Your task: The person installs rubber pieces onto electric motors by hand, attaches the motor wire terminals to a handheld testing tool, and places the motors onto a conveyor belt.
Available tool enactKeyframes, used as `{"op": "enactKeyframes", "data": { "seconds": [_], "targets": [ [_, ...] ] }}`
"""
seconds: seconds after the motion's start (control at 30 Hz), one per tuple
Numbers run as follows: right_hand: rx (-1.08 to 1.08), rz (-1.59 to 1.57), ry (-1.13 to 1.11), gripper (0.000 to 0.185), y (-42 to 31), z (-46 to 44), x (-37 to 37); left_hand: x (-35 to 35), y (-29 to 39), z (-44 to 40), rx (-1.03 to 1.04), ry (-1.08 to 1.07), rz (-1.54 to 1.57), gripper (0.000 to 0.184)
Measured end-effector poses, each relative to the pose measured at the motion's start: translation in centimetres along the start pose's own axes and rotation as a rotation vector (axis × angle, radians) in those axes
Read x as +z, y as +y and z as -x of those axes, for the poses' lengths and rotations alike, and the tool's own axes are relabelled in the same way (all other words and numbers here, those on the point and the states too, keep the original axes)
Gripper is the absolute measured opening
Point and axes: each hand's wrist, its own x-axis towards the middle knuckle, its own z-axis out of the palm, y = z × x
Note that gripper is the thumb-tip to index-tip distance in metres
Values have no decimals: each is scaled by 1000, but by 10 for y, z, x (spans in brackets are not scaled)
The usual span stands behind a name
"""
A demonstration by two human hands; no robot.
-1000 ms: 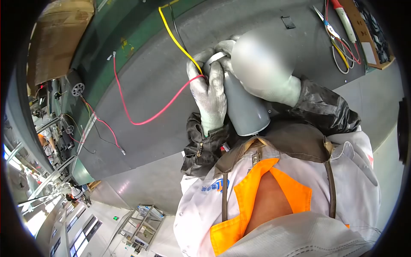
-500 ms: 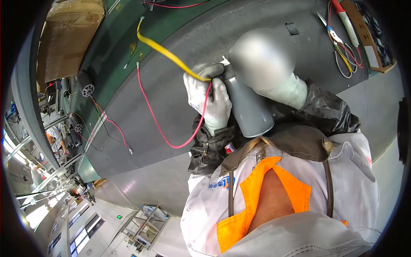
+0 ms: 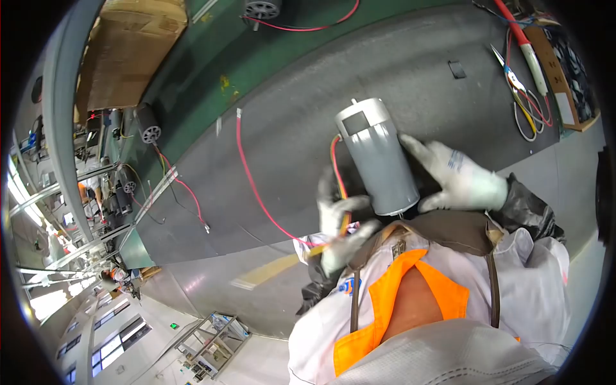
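Observation:
A grey cylindrical motor (image 3: 382,168) with a silver end cap lies on the dark work surface in front of me. Its cap has a rectangular opening, and a short shaft sticks out at the far end. Red and yellow wires (image 3: 338,170) leave the cap's left side and run down to my left hand (image 3: 343,228), whose gloved fingers are closed around them. The yellow free end is blurred. To the motor's right is my gloved right hand (image 3: 459,173), fingers and thumb spread, fingertips close to the casing; I cannot tell if they touch.
Pliers (image 3: 512,77) and a red-and-white handled tool (image 3: 526,54) lie at the far right beside a cardboard box (image 3: 558,83) of dark parts. Another motor (image 3: 262,9) sits at the top, with more motors (image 3: 149,125) at left. A small black piece (image 3: 456,69) lies beyond my right hand.
My left hand has drawn back towards my body with the wires, away from the motor's cap. My right hand has come down beside the casing. The motor's cap now shows.

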Motion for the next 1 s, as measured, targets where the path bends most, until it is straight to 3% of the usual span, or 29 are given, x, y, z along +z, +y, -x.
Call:
{"op": "enactKeyframes", "data": {
  "seconds": [0.03, 0.1, 0.13, 0.17, 0.23, 0.3, 0.37, 0.43, 0.5, 0.53, 0.57, 0.6, 0.63, 0.67, 0.77, 0.8, 0.83, 0.87, 0.93, 1.0],
  "targets": [
    [-63, -41, 49, 116, 4, -4, 14, 8, -8, 1, 37, -44, 122, 51],
    [-92, -37, 89, 117, 2, -22, 16, 16, -10, -5, -333, 54, 447, 67],
    [-88, -13, -5, 117, -1, -39, 10, 19, -6, -19, 139, 91, 187, 63],
    [-78, 6, -90, 118, -4, -58, 4, 13, -6, -12, -42, 203, -167, 46],
    [-117, 115, -63, 109, -16, -110, -14, -8, 6, -46, -385, 316, 364, 38],
    [-334, 197, 136, 84, 2, -180, -21, -38, -8, -98, -200, 304, 270, 40],
    [-842, 598, 422, 59, 23, -262, -26, -72, -34, -161, -64, 295, 409, 38],
    [-472, 214, 435, 38, 15, -303, -27, -107, -80, -224, -15, 496, -126, 39],
    [-733, 468, 503, 36, 11, -294, -27, -139, -131, -265, -77, 636, -89, 40],
    [-550, 212, 394, 38, -11, -248, -32, -142, -122, -269, -168, 648, 25, 42],
    [-552, 219, 398, 42, -8, -213, -36, -131, -89, -258, -230, 598, 143, 30],
    [-516, 179, 384, 44, 1, -178, -39, -142, -102, -244, -176, 484, 233, 33],
    [-568, 160, 429, 44, 12, -140, -50, -140, -109, -223, -161, 548, 337, 35],
    [-358, 20, 404, 45, 12, -92, -68, -129, -78, -194, -285, 520, 633, 38],
    [15, -398, 923, 40, 42, 11, -97, -104, -36, -97, -251, 568, 560, 22],
    [57, -350, 1201, 42, 55, 34, -112, -92, -25, -66, -205, 569, 466, 31],
    [231, -323, 1325, 44, 79, 61, -137, -73, -9, -43, -203, 597, 417, 28],
    [252, -386, 1443, 49, 71, 73, -156, -58, 3, -23, -194, 627, 365, 25],
    [70, -485, 1457, 55, 85, 83, -188, -37, 1, 16, -238, 645, 393, 20],
    [-28, -734, 1217, 45, 123, 78, -215, -11, 11, 41, -246, 685, 261, 19]
  ]
}}
